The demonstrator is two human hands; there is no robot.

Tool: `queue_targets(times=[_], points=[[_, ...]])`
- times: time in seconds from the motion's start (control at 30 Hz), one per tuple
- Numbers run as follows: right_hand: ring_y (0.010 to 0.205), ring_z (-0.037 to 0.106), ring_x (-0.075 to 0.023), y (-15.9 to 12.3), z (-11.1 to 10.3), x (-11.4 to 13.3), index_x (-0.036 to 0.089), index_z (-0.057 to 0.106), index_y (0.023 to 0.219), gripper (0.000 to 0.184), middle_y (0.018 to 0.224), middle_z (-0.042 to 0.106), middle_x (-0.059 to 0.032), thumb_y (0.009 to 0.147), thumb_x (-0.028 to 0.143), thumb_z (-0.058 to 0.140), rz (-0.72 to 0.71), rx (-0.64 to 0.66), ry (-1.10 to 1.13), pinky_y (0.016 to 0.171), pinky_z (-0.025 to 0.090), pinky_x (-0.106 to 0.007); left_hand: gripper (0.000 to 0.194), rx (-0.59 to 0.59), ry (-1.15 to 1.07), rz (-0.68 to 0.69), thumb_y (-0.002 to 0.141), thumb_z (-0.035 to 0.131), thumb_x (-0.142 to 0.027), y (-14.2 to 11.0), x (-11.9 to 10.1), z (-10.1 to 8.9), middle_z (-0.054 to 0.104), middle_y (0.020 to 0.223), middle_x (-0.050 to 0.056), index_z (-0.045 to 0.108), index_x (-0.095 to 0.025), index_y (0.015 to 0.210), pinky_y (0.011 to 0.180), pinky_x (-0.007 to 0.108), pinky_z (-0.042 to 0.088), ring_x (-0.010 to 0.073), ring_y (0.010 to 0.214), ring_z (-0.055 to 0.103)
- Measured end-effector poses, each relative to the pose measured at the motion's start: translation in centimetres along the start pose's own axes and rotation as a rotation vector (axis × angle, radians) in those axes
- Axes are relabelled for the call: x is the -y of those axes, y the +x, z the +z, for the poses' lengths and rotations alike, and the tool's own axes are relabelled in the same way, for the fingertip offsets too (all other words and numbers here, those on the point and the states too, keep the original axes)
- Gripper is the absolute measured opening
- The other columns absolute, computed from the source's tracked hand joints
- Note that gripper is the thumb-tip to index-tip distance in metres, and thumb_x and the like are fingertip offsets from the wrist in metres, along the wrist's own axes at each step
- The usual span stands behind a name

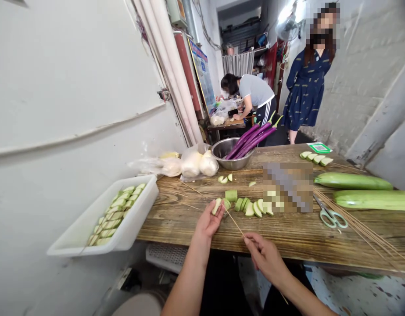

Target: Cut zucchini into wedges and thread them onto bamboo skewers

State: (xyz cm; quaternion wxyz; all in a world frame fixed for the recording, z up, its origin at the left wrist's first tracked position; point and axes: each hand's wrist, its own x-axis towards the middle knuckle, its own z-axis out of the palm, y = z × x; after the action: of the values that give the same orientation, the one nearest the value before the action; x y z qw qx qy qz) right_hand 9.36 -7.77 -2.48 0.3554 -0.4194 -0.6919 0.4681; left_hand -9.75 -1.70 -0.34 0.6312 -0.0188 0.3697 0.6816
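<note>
My left hand (210,220) is closed around a pale green zucchini slice (216,206) near the front of the wooden table. A thin wooden skewer (234,223) runs from beside that slice down to my right hand (262,253), which pinches it; its tail end comes out below the wrist. Whether the tip has entered the slice I cannot tell. Just beyond my left hand stands a chunk of zucchini (231,195). A row of cut zucchini slices (250,208) fans out to the right of it, reaching a blurred-out patch.
Skewered slices fill a white tub (136,224) at left. Purple eggplants (248,142) lean in a steel bowl (234,164) beside bagged white vegetables (191,164). Scissors (332,217), loose skewers (356,224) and whole zucchini (353,181) lie right. Two people are behind the table.
</note>
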Motion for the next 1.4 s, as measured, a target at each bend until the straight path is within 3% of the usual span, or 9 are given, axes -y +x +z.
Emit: queue_targets(times=[0.13, 0.23, 0.3, 0.4, 0.6, 1.03, 1.13, 1.23, 1.4], points=[[0.046, 0.053, -0.0128, 0.9, -0.1, -0.1, 0.014, 0.063, 0.101, 0.036, 0.054, 0.058, 0.0002, 0.089, 0.038, 0.039, -0.022, 0.002, -0.050, 0.045, 0.040, -0.022, 0.010, -0.016, -0.002, -0.022, 0.082, 0.048, -0.004, 1.2, 0.3, -0.2, 0.066, 0.084, 0.015, 0.057, -0.005, 0.085, 0.071, 0.027, 0.056, 0.0179, 0.078, 0.066], [0.073, 0.063, -0.0181, 1.4, -0.3, -0.3, 0.016, 0.063, 0.106, 0.034, 0.080, 0.068, -0.0062, 0.088, 0.033, 0.040, -0.088, -0.001, -0.080, 0.066, 0.049, -0.026, 0.008, -0.018, 0.010, -0.026, 0.082, 0.049, -0.006, 1.5, 0.3, -0.1, 0.066, 0.083, 0.014, 0.057, -0.005, 0.083, 0.069, 0.026, 0.056, 0.0169, 0.075, 0.066], [0.090, 0.062, -0.0203, 1.6, -0.4, -0.6, 0.018, 0.061, 0.112, 0.034, 0.098, 0.067, -0.0078, 0.088, 0.031, 0.042, -0.116, 0.016, -0.070, 0.078, 0.048, -0.030, 0.006, -0.034, 0.037, -0.030, 0.081, 0.052, -0.007, 1.6, 0.3, 0.1, 0.066, 0.081, 0.013, 0.058, -0.006, 0.082, 0.066, 0.025, 0.056, 0.0165, 0.072, 0.066], [0.098, 0.060, -0.0207, 1.6, -0.6, -1.0, 0.019, 0.058, 0.117, 0.035, 0.107, 0.065, -0.0080, 0.088, 0.030, 0.043, -0.114, 0.041, -0.046, 0.086, 0.046, -0.032, 0.004, -0.078, 0.068, -0.044, 0.079, 0.055, -0.007, 1.4, 0.2, 0.5, 0.066, 0.077, 0.012, 0.058, -0.007, 0.081, 0.062, 0.026, 0.057, 0.0169, 0.068, 0.066], [0.101, 0.059, -0.0210, 1.1, -0.9, -1.2, 0.018, 0.059, 0.116, 0.036, 0.109, 0.064, -0.0089, 0.087, 0.032, 0.044, -0.094, 0.036, -0.026, 0.090, 0.045, -0.035, 0.004, -0.121, 0.111, -0.013, 0.080, 0.054, -0.007, 1.1, 0.3, 1.0, 0.066, 0.072, 0.010, 0.058, -0.008, 0.079, 0.060, 0.025, 0.057, 0.0163, 0.066, 0.066], [0.097, 0.060, -0.0222, 0.9, -1.2, -0.8, 0.018, 0.062, 0.112, 0.034, 0.104, 0.066, -0.0091, 0.087, 0.033, 0.043, -0.082, 0.043, 0.032, 0.085, 0.046, -0.037, 0.005, -0.060, 0.210, 0.033, 0.076, 0.059, -0.008, 1.3, 0.9, 0.3, 0.066, 0.078, 0.012, 0.058, -0.007, 0.081, 0.066, 0.027, 0.056, 0.0174, 0.070, 0.066], [0.079, 0.063, -0.0190, 0.9, -1.2, -0.9, 0.017, 0.060, 0.114, 0.036, 0.089, 0.069, -0.0070, 0.087, 0.032, 0.043, -0.067, 0.038, 0.009, 0.070, 0.049, -0.029, 0.006, -0.044, 0.237, 0.054, 0.076, 0.060, -0.008, 1.4, 1.1, 0.1, 0.066, 0.079, 0.013, 0.058, -0.007, 0.081, 0.067, 0.028, 0.056, 0.0177, 0.071, 0.066], [0.052, 0.055, -0.0135, 1.1, -0.9, -0.8, 0.014, 0.058, 0.116, 0.038, 0.063, 0.064, -0.0013, 0.087, 0.033, 0.042, -0.041, 0.041, -0.033, 0.050, 0.042, -0.022, 0.006, -0.011, 0.256, 0.055, 0.077, 0.058, -0.008, 1.1, 1.4, 0.3, 0.067, 0.079, 0.012, 0.058, -0.008, 0.083, 0.068, 0.029, 0.056, 0.0181, 0.073, 0.066], [0.059, 0.056, -0.0141, 1.4, -0.4, -0.7, 0.015, 0.063, 0.107, 0.035, 0.072, 0.066, -0.0032, 0.089, 0.031, 0.038, -0.073, -0.009, -0.061, 0.057, 0.043, -0.023, 0.007, 0.012, 0.224, 0.038, 0.078, 0.055, -0.005, 0.5, 1.7, 1.2, 0.067, 0.081, 0.012, 0.058, -0.009, 0.083, 0.074, 0.033, 0.055, 0.0190, 0.078, 0.066]])
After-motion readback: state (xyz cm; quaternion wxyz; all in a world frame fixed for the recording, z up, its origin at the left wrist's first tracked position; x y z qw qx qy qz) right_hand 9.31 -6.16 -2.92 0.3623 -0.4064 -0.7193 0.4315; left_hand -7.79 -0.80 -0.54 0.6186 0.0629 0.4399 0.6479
